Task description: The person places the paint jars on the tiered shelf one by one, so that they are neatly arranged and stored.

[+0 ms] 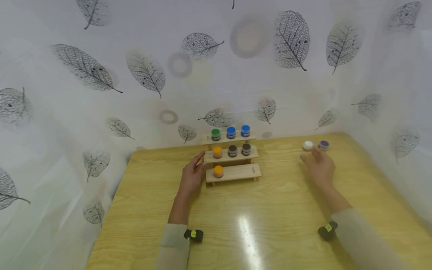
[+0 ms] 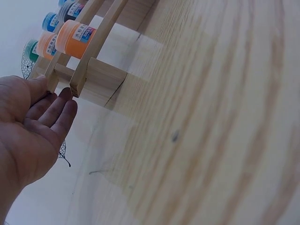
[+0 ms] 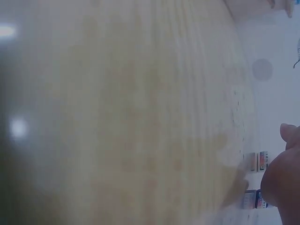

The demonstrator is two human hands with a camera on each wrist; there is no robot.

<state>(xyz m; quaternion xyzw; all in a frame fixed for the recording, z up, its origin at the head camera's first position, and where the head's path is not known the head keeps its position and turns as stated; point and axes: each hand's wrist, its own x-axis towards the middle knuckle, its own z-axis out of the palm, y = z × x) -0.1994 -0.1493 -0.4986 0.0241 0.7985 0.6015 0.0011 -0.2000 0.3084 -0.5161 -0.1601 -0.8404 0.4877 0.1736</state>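
Note:
My left hand (image 1: 191, 177) is at the left end of a three-step wooden rack (image 1: 237, 172). In the left wrist view its fingertips (image 2: 69, 96) are right at the ends of the boards, fingers loosely extended. The rack carries small paint jars: a green jar (image 1: 216, 134) and two blue ones on top, an orange jar (image 1: 217, 152) and two dark brown ones in the middle, and another orange jar (image 1: 218, 171) on the lowest step. My right hand (image 1: 322, 168) hovers just in front of a white-lidded jar (image 1: 307, 145) and a purple-lidded jar (image 1: 323, 145), fingers relaxed, holding nothing.
The pale wooden table (image 1: 270, 213) reaches back to a white leaf-print sheet (image 1: 222, 86), which also hangs along both sides. The two separate jars stand near the table's back right corner, well to the right of the rack.

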